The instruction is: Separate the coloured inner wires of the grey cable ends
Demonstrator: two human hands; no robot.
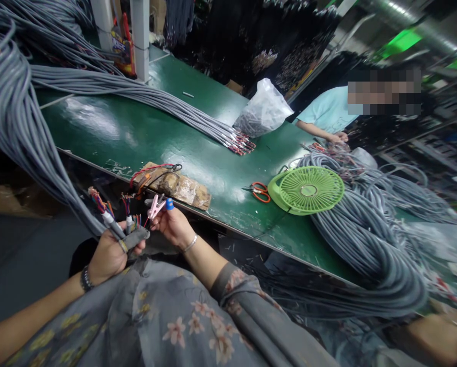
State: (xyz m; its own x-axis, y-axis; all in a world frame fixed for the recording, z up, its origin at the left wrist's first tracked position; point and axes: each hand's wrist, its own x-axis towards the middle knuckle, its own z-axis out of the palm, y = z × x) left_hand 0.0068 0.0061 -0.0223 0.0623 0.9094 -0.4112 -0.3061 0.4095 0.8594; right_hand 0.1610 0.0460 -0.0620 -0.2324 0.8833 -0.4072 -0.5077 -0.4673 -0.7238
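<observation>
Left hand (108,258) grips round grey cables (116,229) with bared multicoloured wire ends (97,200), left of the frame's centre; just beside it, the right hand (175,229) curls its fingers at a small pink clip-shaped piece (157,206), though whether it holds that I cannot tell.

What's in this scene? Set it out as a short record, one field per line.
Left hand: closed around grey cables
Right hand: fingers at a pink clip, blue cap on one fingertip
Table: green
Fan: light green, beside orange-handled scissors
Bag: plastic, next to the ends of a cable bundle
Other person: across the table, light blue top
</observation>
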